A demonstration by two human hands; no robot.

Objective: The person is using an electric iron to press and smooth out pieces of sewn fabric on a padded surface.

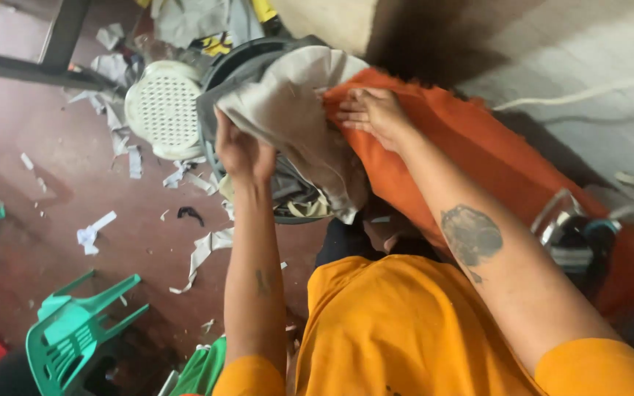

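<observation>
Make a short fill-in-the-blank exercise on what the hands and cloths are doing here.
1. The left hand grips a pale ____ cloth.
2. The right hand lies flat on an ____ cloth.
3. Paper scraps litter the ____.
4. The plastic chair at lower left is ____.

Missing words: grey; orange; floor; green
</observation>
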